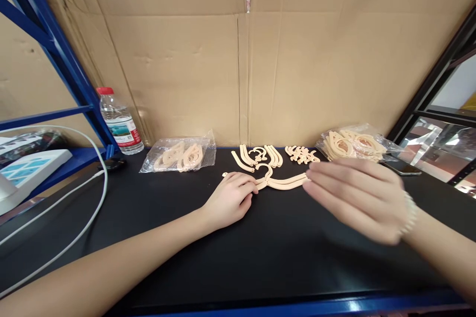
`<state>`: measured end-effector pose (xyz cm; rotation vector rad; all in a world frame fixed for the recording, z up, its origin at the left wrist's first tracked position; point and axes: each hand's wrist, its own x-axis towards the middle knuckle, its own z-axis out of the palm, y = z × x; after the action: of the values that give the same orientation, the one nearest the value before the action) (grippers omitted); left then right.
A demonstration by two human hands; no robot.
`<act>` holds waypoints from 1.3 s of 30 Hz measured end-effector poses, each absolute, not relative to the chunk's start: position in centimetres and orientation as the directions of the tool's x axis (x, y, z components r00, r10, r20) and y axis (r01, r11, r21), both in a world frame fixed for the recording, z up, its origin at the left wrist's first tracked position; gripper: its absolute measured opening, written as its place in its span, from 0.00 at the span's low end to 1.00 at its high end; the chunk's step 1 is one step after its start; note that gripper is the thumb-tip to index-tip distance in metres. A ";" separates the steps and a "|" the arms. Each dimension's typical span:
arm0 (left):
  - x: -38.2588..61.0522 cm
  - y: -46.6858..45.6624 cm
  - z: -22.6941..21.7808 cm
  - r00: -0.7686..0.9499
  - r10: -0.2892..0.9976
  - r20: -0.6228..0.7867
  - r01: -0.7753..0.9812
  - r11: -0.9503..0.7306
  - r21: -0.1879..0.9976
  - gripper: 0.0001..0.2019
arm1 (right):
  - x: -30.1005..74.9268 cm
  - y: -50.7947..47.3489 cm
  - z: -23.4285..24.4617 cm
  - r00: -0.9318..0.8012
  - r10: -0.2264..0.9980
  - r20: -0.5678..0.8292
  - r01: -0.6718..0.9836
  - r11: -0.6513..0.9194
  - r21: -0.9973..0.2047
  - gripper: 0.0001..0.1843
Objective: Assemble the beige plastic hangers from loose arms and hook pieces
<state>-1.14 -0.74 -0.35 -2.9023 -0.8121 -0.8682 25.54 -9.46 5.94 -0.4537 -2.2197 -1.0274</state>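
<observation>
This looks like a workshop assembly station: a black worktop (260, 267) with a blue metal edge (316, 305), blue steel framing (59, 44) on the left and plain cardboard sheeting (178, 69) behind it. Beige curved hanger arms (275, 158) and small fittings (301, 154) lie in groups, between two clear plastic bags (150, 162) holding more hanger parts (191, 156).

Small, round, whitish beads (408, 215) strung as a single-strand bracelet, circling the wrist just behind the slender-fingered right hand (359, 198); blur hides bead material and finish. Right forearm (442, 247) bare from bracelet to edge of view. Left hand (231, 199) and long, slim left forearm (148, 252) likewise bare.
</observation>
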 end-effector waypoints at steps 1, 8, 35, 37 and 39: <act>-1.2 -0.8 -0.3 0.712 0.481 0.512 0.484 -0.864 0.139 0.11 | 26.2 -7.5 5.5 -0.757 0.017 0.654 0.523 0.615 0.590 0.13; -1.1 -0.8 -0.2 0.703 0.497 0.508 0.495 -0.855 0.151 0.11 | 30.2 0.2 0.0 -0.385 0.490 0.782 0.780 0.626 -0.008 0.15; 0.6 8.3 3.2 0.748 0.620 0.238 0.636 -0.772 0.014 0.11 | 21.1 12.9 3.7 -0.689 0.688 0.228 0.677 0.724 -0.134 0.20; 0.5 8.5 3.0 0.769 0.595 0.234 0.610 -0.792 0.007 0.09 | 20.9 13.2 3.4 -0.691 0.692 0.210 0.680 0.721 -0.137 0.16; 0.3 8.6 2.7 0.787 0.573 0.228 0.588 -0.809 0.000 0.08 | 20.7 13.3 3.1 -0.689 0.696 0.203 0.682 0.717 -0.142 0.14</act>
<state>0.34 8.58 2.74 -2.9028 -0.9444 -0.3350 20.69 13.32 3.09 -1.0949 -2.6809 0.0809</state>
